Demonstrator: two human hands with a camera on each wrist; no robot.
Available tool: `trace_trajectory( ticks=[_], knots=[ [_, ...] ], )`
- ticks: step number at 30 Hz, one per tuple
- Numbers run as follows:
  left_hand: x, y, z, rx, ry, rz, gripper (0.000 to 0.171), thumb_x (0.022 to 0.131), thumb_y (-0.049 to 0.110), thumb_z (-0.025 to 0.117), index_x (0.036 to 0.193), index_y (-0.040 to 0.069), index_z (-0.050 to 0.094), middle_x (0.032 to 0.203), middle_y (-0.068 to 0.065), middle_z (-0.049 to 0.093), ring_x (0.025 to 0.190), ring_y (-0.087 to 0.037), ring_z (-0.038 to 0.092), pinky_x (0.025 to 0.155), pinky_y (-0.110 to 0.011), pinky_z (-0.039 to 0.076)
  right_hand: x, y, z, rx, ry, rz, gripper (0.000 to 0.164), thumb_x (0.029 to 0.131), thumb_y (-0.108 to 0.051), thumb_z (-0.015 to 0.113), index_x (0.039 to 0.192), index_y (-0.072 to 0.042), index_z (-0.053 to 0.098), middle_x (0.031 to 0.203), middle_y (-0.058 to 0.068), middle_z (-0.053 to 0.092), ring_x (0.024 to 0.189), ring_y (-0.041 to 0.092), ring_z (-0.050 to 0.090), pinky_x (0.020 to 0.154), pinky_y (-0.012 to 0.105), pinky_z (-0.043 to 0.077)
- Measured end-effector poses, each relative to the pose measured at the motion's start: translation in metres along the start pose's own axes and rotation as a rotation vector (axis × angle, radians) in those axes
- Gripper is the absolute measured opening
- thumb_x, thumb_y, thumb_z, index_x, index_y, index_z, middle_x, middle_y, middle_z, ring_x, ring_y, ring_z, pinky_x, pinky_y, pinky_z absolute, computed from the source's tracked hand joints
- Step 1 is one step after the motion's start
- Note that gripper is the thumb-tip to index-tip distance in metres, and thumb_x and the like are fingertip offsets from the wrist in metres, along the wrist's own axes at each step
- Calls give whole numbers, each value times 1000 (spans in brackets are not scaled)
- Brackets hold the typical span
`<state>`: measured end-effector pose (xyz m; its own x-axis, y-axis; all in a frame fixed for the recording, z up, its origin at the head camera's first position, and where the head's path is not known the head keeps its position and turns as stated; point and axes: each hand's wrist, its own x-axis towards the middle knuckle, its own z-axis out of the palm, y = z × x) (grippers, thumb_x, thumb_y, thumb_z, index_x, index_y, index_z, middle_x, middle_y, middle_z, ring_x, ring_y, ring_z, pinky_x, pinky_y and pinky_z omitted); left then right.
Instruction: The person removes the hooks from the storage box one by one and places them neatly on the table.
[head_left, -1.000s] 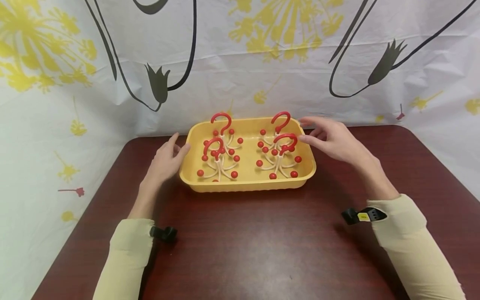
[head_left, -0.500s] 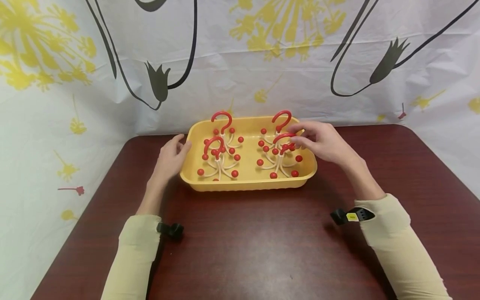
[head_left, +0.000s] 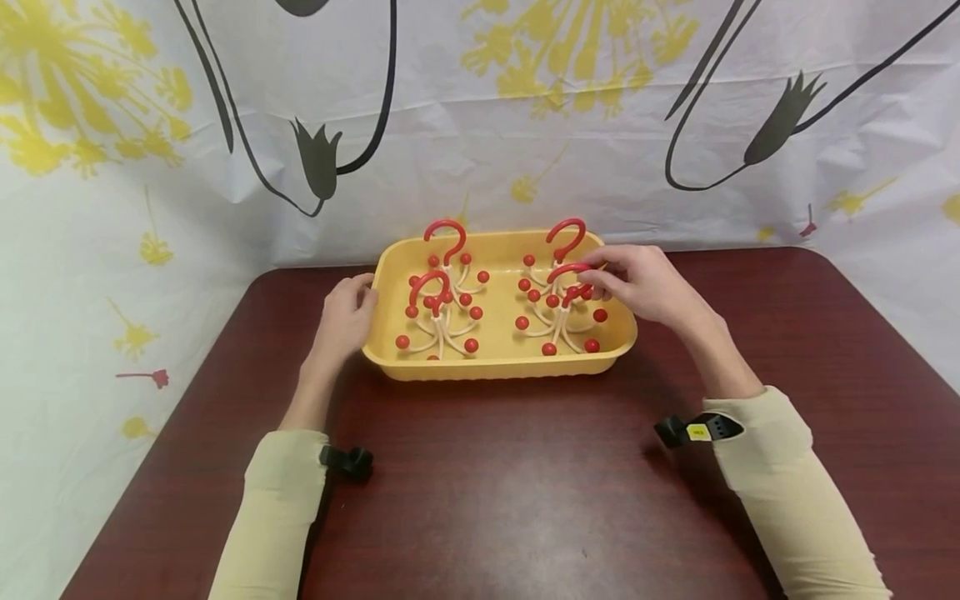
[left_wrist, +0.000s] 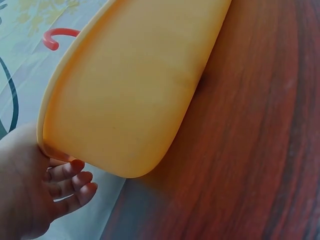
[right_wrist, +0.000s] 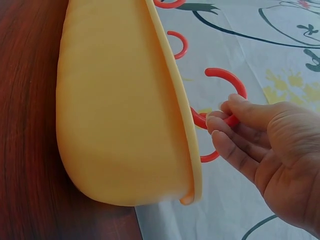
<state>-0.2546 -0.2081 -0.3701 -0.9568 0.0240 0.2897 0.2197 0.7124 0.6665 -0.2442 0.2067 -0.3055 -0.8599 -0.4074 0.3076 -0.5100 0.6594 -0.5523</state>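
A yellow plastic tray (head_left: 495, 364) holds several small hangers, each with a red hook and cream curved arms tipped with red balls. My right hand (head_left: 647, 282) reaches over the tray's right side and pinches the hook of the front right hanger (head_left: 560, 321) between thumb and fingers. In the right wrist view that red hook (right_wrist: 227, 76) rises out of the grip. My left hand (head_left: 347, 315) holds the tray's left end, its fingers (left_wrist: 75, 200) curled at the rim. The front left hanger (head_left: 438, 321) and back left hanger (head_left: 447, 265) stand untouched.
The back right hanger (head_left: 567, 242) stands close behind the pinched one. A dark red-brown table (head_left: 480, 483) lies under the tray, and a white patterned cloth (head_left: 480, 150) hangs right behind it. Both wrists carry black cameras.
My right hand has moved left from the tray's right rim and taken hold of the front right hanger's hook. My left hand has closed in on the left rim, its fingers now more curled.
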Motion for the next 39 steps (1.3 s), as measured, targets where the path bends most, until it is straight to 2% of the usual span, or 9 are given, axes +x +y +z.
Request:
trace_trajectory(
  ticks=[4,15,26,34,39],
  knots=[
    [0,2,0,-9,3,12,39,105,12,47,136,-9,55,112,-24,57,104,-36,54,93,-50,46,0,0,1,-6,32,-24,11,95,-12,71,102,-5,75,76,2,69,68,20,64,62,21,50],
    [0,5,1,-15,-4,17,39,106,12,46,137,-10,55,115,-25,57,104,-36,54,94,-50,46,-2,-3,-1,-23,115,-66,11,94,-12,72,101,-5,76,74,0,69,66,15,63,61,18,49],
    [-1,3,1,-19,-4,10,39,106,12,47,138,-10,54,111,-24,57,102,-36,54,91,-48,47,-3,-8,-9,20,250,-122,12,94,-8,72,103,0,76,75,6,71,63,10,63,60,14,48],
    [-2,2,0,-14,-1,15,41,106,12,46,139,-11,52,112,-25,57,103,-37,54,92,-49,47,-7,-14,-17,65,342,-113,14,91,-6,75,104,-1,76,77,10,72,61,4,62,60,11,49],
    [-2,1,0,-10,1,17,40,106,12,46,139,-11,53,113,-26,57,103,-38,54,92,-49,47,-10,-13,-22,79,384,-90,17,90,-2,75,107,-1,76,85,15,73,61,1,61,59,10,48]
  ],
)
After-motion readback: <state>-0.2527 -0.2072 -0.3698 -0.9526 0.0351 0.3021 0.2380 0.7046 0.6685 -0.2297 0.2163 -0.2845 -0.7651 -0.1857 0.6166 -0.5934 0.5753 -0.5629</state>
